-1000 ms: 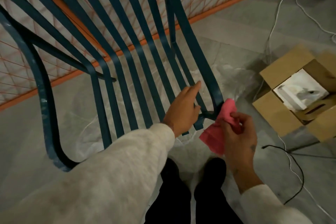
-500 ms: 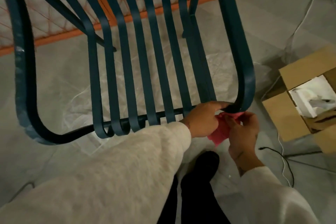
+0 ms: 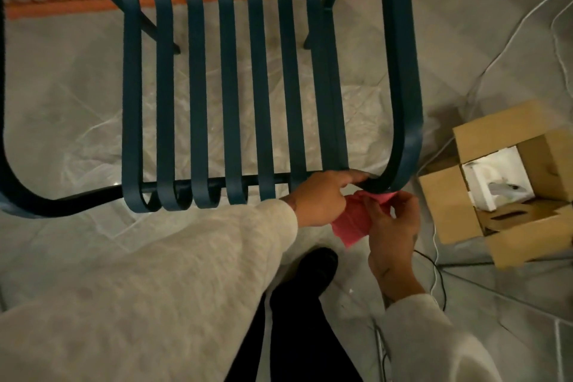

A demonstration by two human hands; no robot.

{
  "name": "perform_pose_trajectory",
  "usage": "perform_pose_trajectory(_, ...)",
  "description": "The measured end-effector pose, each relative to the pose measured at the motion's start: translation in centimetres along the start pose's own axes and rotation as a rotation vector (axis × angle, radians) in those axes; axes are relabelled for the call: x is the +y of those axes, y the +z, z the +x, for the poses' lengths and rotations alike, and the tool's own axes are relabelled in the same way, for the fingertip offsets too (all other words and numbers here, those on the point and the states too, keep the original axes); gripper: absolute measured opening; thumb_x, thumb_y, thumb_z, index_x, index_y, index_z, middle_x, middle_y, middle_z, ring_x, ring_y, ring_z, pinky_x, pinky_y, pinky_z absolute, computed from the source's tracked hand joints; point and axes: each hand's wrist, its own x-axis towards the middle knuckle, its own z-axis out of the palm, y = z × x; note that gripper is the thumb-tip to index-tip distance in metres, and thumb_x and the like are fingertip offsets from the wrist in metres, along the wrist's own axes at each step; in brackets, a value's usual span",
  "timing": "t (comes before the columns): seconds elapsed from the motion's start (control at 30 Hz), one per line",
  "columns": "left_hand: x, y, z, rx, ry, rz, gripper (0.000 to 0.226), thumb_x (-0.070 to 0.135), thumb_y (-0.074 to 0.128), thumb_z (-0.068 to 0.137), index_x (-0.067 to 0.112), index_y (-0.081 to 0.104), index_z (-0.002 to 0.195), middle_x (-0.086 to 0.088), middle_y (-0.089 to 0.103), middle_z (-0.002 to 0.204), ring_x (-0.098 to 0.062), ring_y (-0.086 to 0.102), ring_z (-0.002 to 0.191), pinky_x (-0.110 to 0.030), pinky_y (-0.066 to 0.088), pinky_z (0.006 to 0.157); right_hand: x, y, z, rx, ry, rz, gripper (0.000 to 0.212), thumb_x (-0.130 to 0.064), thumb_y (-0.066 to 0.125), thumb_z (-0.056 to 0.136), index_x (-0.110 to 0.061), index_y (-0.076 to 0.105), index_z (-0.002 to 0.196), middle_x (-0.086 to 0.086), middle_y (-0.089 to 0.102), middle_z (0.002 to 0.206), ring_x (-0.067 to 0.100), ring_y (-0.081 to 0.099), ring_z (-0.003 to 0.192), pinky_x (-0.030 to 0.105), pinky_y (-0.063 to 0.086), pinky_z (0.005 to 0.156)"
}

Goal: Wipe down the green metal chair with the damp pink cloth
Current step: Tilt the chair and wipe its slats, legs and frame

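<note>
The green metal chair (image 3: 229, 96) fills the upper part of the head view. It is built of flat, painted metal slats with a smooth, matte surface. Seven slats run in parallel from the top edge downward; the ends of the left slats curl under in tight hooks where they cross a thin round crossbar (image 3: 93, 195). A wider band forms the outer frame, bending in a rounded corner at far left and again at right. Under the chair lies a wrinkled, translucent plastic sheet (image 3: 77, 149) on a grey floor.

The left hand (image 3: 322, 198), in a fuzzy cream sleeve (image 3: 173, 273), is at the front right corner of the chair. Its fingers are curled, with the index finger extended along the underside of the frame bend; whether it grips the bar cannot be told.

The damp pink cloth (image 3: 353, 223) hangs just below that corner, between the two hands, its upper edge pressed to the frame. It is soft and folded. The right hand (image 3: 390, 223) pinches the cloth with closed fingertips.

At far right stands one open cardboard box (image 3: 449, 205) with white foam packing inside. Thin cables, white and black, trail across the floor beside it.
</note>
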Motion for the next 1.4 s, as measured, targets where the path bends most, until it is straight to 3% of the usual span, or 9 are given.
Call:
perform_pose_trajectory(0.23, 1.7, -2.1, 0.5, -0.043, 0.086, 0.064, 0.068, -0.018, 0.035, 0.083, 0.021, 0.058, 0.134, 0.002, 0.055, 0.141, -0.013, 0.047, 0.133, -0.017, 0.032, 0.109, -1.7, -1.1, -2.6, 0.111, -0.179, -0.003, 0.026, -0.013, 0.072, 0.085, -0.021, 0.055, 0.103, -0.022, 0.061, 0.088, -0.003, 0.062, 0.082, 0.014, 0.050, 0.073)
perform_pose_trajectory(0.43, 3.1, -3.0, 0.4, -0.107, 0.066, 0.125, 0.062, -0.014, 0.034, 0.086, 0.018, 0.058, 0.133, 0.000, 0.055, 0.140, -0.014, 0.049, 0.131, -0.012, 0.031, 0.099, -3.3, -0.6, -2.2, 0.218, -0.402, -0.174, 0.036, -0.033, 0.075, 0.082, -0.048, 0.050, 0.102, -0.015, 0.055, 0.105, 0.020, 0.059, 0.101, 0.043, 0.054, 0.087)
perform_pose_trajectory(0.63, 3.0, -2.8, 0.1, -0.090, 0.041, 0.100, 0.066, -0.017, 0.034, 0.084, 0.018, 0.057, 0.135, 0.000, 0.055, 0.140, -0.015, 0.050, 0.130, -0.013, 0.034, 0.099, -0.7, 0.5, -2.0, 0.193, -0.179, -0.113, 0.034, -0.017, 0.074, 0.083, -0.040, 0.051, 0.092, -0.009, 0.061, 0.090, 0.017, 0.063, 0.084, 0.047, 0.057, 0.082)
perform_pose_trajectory(0.83, 2.5, -2.3, -0.1, -0.076, 0.029, 0.047, 0.066, -0.013, 0.035, 0.084, 0.023, 0.057, 0.135, 0.002, 0.056, 0.140, -0.016, 0.053, 0.127, -0.019, 0.040, 0.101, -1.9, -0.2, -2.8, 0.223, -0.282, -0.053, 0.029, -0.021, 0.075, 0.083, -0.031, 0.056, 0.101, -0.024, 0.060, 0.087, 0.011, 0.060, 0.084, 0.027, 0.053, 0.076)
perform_pose_trajectory(0.97, 2.4, -1.8, -0.5, -0.066, 0.015, -0.001, 0.061, -0.010, 0.040, 0.087, 0.025, 0.058, 0.134, 0.003, 0.058, 0.137, -0.017, 0.056, 0.124, -0.027, 0.046, 0.104, -1.6, 0.3, -2.6, 0.181, -0.223, 0.033, 0.034, -0.014, 0.075, 0.083, -0.027, 0.053, 0.106, -0.028, 0.061, 0.093, 0.007, 0.064, 0.090, 0.020, 0.052, 0.077)
perform_pose_trajectory(1.1, 2.8, -1.7, -0.9, -0.082, 0.020, 0.043, 0.065, -0.009, 0.039, 0.087, 0.028, 0.053, 0.138, 0.003, 0.051, 0.144, -0.020, 0.048, 0.132, -0.030, 0.039, 0.109, -0.4, 0.4, -1.5, 0.119, -0.094, -0.009, 0.035, -0.010, 0.075, 0.082, -0.033, 0.054, 0.097, -0.027, 0.065, 0.081, 0.004, 0.065, 0.079, 0.027, 0.054, 0.077)
perform_pose_trajectory(1.17, 2.5, -1.9, -1.5, -0.084, 0.033, 0.065, 0.068, -0.010, 0.038, 0.085, 0.029, 0.051, 0.139, 0.003, 0.051, 0.144, -0.018, 0.046, 0.134, -0.028, 0.036, 0.110, -0.5, -0.2, -0.9, 0.061, -0.029, -0.079, 0.030, -0.007, 0.073, 0.082, -0.030, 0.057, 0.092, -0.016, 0.069, 0.080, 0.010, 0.067, 0.079, 0.036, 0.058, 0.079)
perform_pose_trajectory(1.3, 1.8, -2.8, -2.9, -0.059, 0.030, 0.063, 0.065, -0.010, 0.036, 0.087, 0.025, 0.050, 0.141, 0.000, 0.054, 0.142, -0.016, 0.046, 0.134, -0.027, 0.033, 0.114, -3.2, -3.3, 0.4, 0.015, 0.007, -0.130, 0.026, -0.002, 0.069, 0.083, -0.021, 0.062, 0.100, 0.005, 0.067, 0.098, 0.020, 0.066, 0.089, 0.040, 0.057, 0.081)
perform_pose_trajectory(1.4, 1.9, -3.8, -3.5, 0.028, 0.018, -0.054, 0.053, -0.006, 0.036, 0.095, 0.020, 0.052, 0.138, -0.004, 0.057, 0.138, -0.018, 0.051, 0.129, -0.032, 0.036, 0.113, -5.9, -5.4, 1.6, -0.177, 0.054, -0.006, 0.027, -0.005, 0.062, 0.089, -0.021, 0.063, 0.111, 0.011, 0.064, 0.116, 0.035, 0.061, 0.106, 0.053, 0.051, 0.093)
